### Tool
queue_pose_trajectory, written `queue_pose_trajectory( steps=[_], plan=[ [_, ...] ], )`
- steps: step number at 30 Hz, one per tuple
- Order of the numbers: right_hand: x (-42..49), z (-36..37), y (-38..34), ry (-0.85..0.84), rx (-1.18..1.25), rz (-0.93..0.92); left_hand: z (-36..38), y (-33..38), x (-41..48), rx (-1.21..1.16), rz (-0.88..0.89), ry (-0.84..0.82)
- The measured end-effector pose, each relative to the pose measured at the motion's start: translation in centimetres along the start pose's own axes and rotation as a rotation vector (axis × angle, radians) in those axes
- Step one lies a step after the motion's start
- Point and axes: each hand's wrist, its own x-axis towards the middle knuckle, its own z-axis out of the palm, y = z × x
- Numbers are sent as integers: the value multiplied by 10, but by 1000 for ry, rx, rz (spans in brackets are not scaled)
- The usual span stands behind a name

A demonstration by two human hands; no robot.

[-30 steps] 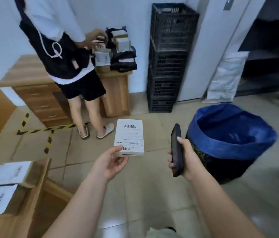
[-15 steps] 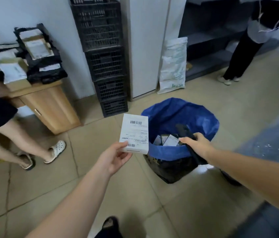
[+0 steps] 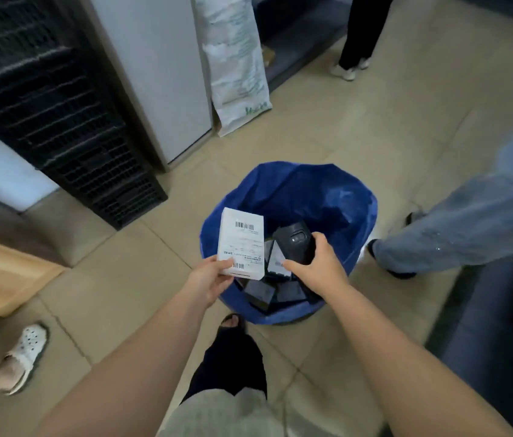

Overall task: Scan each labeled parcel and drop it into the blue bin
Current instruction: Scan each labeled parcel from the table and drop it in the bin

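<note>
Parcel (image 3: 242,244): white box, label face up, centre of frame, held over the left rim of the blue bin (image 3: 356,209), not yet released. Left grip (image 3: 209,280) pinches its lower edge only, thumb on top, fingers beneath; most of the box stands out unsupported. Right grip (image 3: 319,268) is clenched round a black handheld scanner (image 3: 296,242), which sits over the bin mouth just right of the parcel, lens side up. Bin already holds several dark parcels (image 3: 259,293), stacked unevenly toward the lower side. Risks, as judged: (1) the box hangs over the rim rather than the middle, so a release here could catch the edge and tip it out onto the floor; (2) the shallow pinch could let the box swing or slip early; (3) the scanner hangs directly above the opening, so a loosened hold would send it in with the parcels; (4) no sign shows whether the scan registered, so the box might go in unread; (5) a passer-by's leg in jeans (image 3: 469,222) is near the bin at right and could knock it. Writing: label carries one barcode at top and one at bottom; text lines between are too blurred to read. White sack (image 3: 236,64) at upper centre has green print at its lower end, illegible. No brand legible on the scanner.
</note>
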Motion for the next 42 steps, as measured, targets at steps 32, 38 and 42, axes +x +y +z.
queue_pose_trajectory(
  steps=[32, 38, 42],
  plan=[
    [318, 307, 205, 390, 82, 396, -9, -176, 481, 439, -169, 605],
    [345, 327, 215, 461, 36, 351, -28, -197, 523, 625, -176, 486],
    [347, 327, 211, 407, -32, 354, -26, -194, 514, 1048, 94, 354]
  ],
)
